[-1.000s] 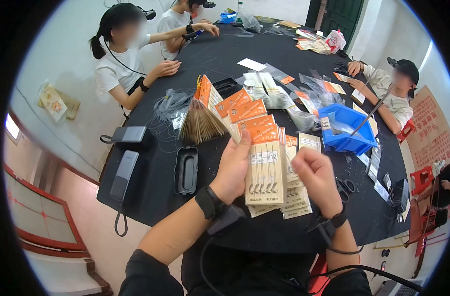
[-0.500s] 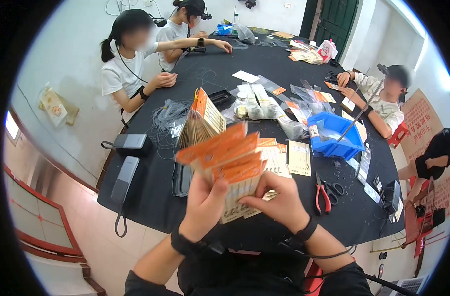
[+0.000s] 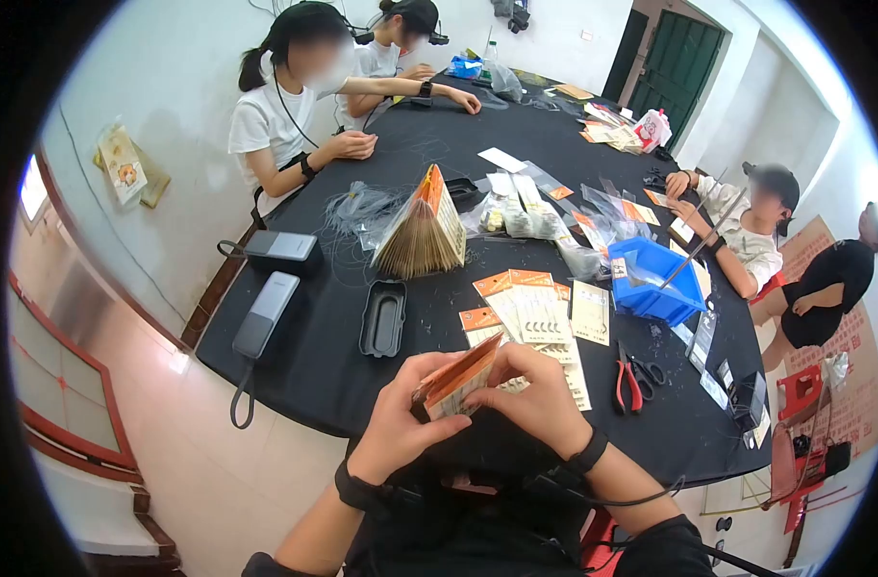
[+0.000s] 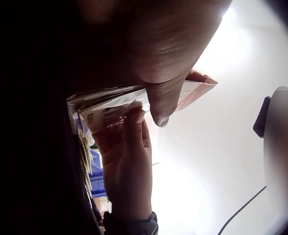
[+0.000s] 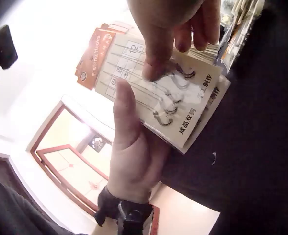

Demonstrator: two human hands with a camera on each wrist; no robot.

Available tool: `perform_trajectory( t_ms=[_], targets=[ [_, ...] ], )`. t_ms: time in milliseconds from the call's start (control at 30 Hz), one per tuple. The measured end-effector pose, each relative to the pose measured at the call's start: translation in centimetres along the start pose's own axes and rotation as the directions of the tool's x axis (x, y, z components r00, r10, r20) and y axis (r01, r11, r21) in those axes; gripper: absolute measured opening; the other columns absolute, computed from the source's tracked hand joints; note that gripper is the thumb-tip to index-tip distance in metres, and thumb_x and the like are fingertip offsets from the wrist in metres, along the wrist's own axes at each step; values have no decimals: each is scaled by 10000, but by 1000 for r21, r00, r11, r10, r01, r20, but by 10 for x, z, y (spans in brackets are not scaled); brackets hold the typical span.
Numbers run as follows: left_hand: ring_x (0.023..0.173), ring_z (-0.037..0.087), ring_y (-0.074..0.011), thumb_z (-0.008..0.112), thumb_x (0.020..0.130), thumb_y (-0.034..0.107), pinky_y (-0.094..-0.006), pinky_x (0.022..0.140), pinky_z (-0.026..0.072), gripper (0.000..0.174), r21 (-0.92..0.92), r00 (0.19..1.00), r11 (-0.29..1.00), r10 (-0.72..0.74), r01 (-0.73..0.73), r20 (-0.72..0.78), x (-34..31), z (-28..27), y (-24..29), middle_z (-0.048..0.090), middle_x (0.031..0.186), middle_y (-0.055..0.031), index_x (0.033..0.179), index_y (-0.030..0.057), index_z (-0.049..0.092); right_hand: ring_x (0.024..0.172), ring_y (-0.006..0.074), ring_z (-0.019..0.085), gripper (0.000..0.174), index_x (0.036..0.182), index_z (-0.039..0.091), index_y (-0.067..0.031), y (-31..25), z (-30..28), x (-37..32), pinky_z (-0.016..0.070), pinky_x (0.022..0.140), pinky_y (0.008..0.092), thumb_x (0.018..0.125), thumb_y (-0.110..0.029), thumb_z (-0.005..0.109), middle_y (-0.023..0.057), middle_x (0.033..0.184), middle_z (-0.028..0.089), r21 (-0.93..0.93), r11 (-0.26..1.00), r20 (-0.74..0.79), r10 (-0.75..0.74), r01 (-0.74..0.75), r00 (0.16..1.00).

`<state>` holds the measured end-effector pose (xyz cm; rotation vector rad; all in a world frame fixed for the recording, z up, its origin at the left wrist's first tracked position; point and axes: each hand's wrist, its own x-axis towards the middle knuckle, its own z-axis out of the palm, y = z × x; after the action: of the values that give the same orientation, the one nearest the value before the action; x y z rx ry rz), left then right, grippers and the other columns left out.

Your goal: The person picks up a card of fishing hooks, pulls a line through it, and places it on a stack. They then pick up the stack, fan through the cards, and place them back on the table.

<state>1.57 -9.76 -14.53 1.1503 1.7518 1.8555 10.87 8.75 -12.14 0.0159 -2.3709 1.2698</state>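
Observation:
Close to the table's front edge, my left hand (image 3: 401, 418) grips a small stack of fishing hook packets (image 3: 466, 373) with orange headers. My right hand (image 3: 540, 399) pinches the same stack from the other side, its thumb on the front face. In the right wrist view the top packet (image 5: 195, 105) shows a row of dark hooks under clear film, and the left thumb lies along its edge. More fishing hook packets (image 3: 538, 313) lie spread on the black cloth just beyond the hands. The right fingers behind the stack are partly hidden.
A fanned bundle of packets (image 3: 422, 240) stands beyond a black plastic tray (image 3: 383, 322). Red-handled pliers (image 3: 627, 385) and scissors (image 3: 651, 377) lie right of the hands, below a blue bin (image 3: 655, 296). Two power banks (image 3: 266, 313) sit at left. Other people sit around the table.
The stack has come down and toward my body, and is now tilted more edge-on. My right hand, loosely raised earlier, has joined the left on the packets. Other packets remain on the cloth.

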Motion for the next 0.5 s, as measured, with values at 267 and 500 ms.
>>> perform_trajectory(
  t_ms=[267, 500],
  targets=[
    [1145, 598, -191, 860, 734, 155, -324, 973, 467, 665, 2, 997, 998, 57, -57, 46, 2, -5, -8, 618, 1237, -102, 1294, 31, 523, 874, 138, 612, 254, 1045, 585, -33, 7, 3, -8, 517, 776, 295, 843, -35, 740, 42, 914, 623, 216, 954, 107, 186, -206, 977],
    [1092, 612, -171, 829, 788, 190, -319, 954, 475, 631, 2, 1000, 1000, -9, 9, 26, 2, -5, -8, 649, 1176, -98, 1299, 12, 504, 976, 118, 630, 361, 1269, 568, -17, 29, -16, -14, 514, 834, 273, 918, -11, 652, 49, 1107, 670, 336, 920, 43, 200, -202, 979]
  ],
)
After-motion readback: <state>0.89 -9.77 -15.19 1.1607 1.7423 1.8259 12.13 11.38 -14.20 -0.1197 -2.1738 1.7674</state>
